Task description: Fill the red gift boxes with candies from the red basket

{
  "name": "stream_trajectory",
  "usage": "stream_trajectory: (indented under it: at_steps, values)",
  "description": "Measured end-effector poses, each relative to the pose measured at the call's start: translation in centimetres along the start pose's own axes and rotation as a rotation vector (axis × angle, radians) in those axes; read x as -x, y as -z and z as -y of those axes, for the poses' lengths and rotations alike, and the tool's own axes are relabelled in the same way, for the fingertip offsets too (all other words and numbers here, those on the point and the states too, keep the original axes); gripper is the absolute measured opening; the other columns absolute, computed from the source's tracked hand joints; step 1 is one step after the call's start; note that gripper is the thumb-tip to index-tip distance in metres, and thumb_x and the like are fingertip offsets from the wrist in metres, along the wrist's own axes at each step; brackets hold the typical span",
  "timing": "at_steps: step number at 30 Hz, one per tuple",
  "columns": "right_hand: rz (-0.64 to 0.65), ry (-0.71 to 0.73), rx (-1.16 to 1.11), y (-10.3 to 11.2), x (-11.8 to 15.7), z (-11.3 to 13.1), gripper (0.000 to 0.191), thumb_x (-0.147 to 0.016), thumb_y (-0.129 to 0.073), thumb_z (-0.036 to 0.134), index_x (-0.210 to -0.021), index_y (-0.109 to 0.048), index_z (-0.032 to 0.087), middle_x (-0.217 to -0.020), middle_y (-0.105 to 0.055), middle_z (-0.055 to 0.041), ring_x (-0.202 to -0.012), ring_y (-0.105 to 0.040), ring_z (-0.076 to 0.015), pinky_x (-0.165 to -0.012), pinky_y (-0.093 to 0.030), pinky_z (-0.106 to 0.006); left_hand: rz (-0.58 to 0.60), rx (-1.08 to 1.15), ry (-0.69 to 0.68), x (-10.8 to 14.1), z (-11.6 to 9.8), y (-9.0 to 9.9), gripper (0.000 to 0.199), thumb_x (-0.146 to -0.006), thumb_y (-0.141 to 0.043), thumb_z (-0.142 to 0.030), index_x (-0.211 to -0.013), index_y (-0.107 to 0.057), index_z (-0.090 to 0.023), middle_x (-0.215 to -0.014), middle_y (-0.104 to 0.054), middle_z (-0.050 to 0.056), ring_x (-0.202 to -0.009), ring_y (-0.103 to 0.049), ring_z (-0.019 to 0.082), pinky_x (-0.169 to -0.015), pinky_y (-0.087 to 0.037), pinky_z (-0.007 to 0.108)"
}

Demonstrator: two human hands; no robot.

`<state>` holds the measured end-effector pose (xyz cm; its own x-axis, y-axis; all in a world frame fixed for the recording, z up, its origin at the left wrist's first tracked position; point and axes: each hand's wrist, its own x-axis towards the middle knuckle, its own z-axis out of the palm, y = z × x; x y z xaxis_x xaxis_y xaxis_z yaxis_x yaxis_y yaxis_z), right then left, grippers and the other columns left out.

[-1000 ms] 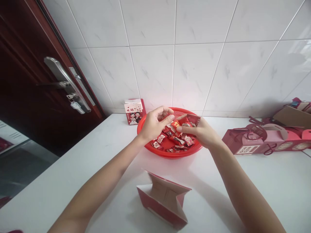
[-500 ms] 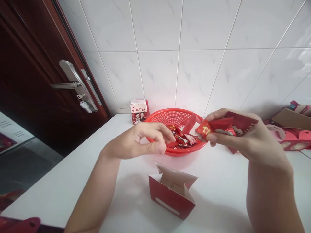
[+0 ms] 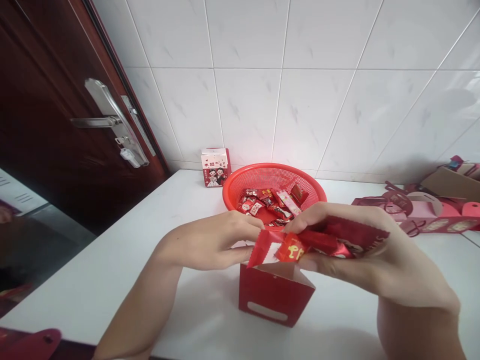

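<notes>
My right hand is closed round several red-wrapped sweets, among them an orange-red one with yellow print. A red packet with a white patch sticks out at the left end of the bunch. This bunch is just over the mouth of an open-topped red paper box, which stands upright on the table. My left hand is at the box's back left edge, thumb and fingers closed on its pale flap; the packet partly hides the fingertips. Behind both hands, a red plastic basket holds more wrapped sweets.
A small printed box stands by the tiled wall, left of the basket. Pink gift boxes and an open brown carton are at the right. A dark door with a lever handle is on the left.
My right hand has brought the sweets left and down from beside the basket to over the box. The left hand has lowered onto the box, which has shifted and turned slightly.
</notes>
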<state>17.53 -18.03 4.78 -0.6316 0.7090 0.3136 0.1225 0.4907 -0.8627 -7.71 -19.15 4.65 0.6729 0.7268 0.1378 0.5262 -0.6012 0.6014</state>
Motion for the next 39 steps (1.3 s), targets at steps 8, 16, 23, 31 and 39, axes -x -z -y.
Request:
stream_trajectory:
  at_steps: [8, 16, 23, 31, 39]
  values:
    - [0.16, -0.049, 0.139, -0.1, -0.4, -0.5, 0.018, -0.088, -0.07, 0.022, -0.105, -0.074, 0.025, -0.084, -0.075, -0.0012, -0.07, -0.067, -0.0154, -0.06, -0.054, -0.023, 0.144, 0.146, 0.067, -0.6, 1.0, -0.8, 0.036, -0.084, -0.075, -0.042, -0.115, -0.075, -0.023, -0.093, -0.074, 0.003, -0.081, -0.066, 0.02, -0.073, -0.051, 0.027]
    - [0.295, -0.078, 0.207, 0.0, -0.8, -0.7, 0.022, -0.085, -0.067, 0.009, -0.104, -0.069, 0.021, -0.086, -0.075, 0.0013, -0.072, -0.064, -0.0115, -0.065, -0.05, -0.02, 0.248, 0.163, 0.066, -0.8, 1.4, -0.7, 0.051, -0.074, -0.085, -0.039, -0.122, -0.071, -0.025, -0.107, -0.075, 0.002, -0.09, -0.067, 0.021, -0.078, -0.051, 0.027]
    - [0.435, -0.053, 0.358, 0.5, -0.8, -1.2, 0.022, -0.081, -0.065, 0.003, -0.095, -0.066, 0.02, -0.076, -0.068, 0.0044, -0.063, -0.054, -0.0081, -0.055, -0.04, -0.017, 0.34, 0.227, 0.022, -1.1, 1.1, -0.1, 0.053, -0.081, -0.082, -0.043, -0.13, -0.069, -0.029, -0.118, -0.075, 0.002, -0.105, -0.068, 0.023, -0.091, -0.05, 0.029]
    - [0.496, 0.012, 0.356, 0.4, -0.2, -1.3, 0.027, -0.078, -0.06, -0.001, -0.093, -0.062, 0.021, -0.074, -0.064, 0.0057, -0.06, -0.05, -0.0076, -0.055, -0.037, -0.019, 0.354, 0.213, 0.04, -1.0, 1.1, 0.1, 0.06, -0.082, -0.082, -0.045, -0.138, -0.066, -0.027, -0.133, -0.071, 0.005, -0.117, -0.066, 0.025, -0.101, -0.048, 0.031]
    - [0.473, 0.005, 0.379, 0.2, -0.6, -1.0, 0.024, -0.078, -0.062, -0.002, -0.09, -0.064, 0.019, -0.077, -0.069, 0.004, -0.064, -0.056, -0.0084, -0.056, -0.04, -0.018, 0.347, 0.217, 0.018, -1.0, 1.1, -0.1, 0.056, -0.084, -0.08, -0.047, -0.136, -0.067, -0.029, -0.126, -0.074, 0.003, -0.111, -0.067, 0.024, -0.099, -0.049, 0.03]
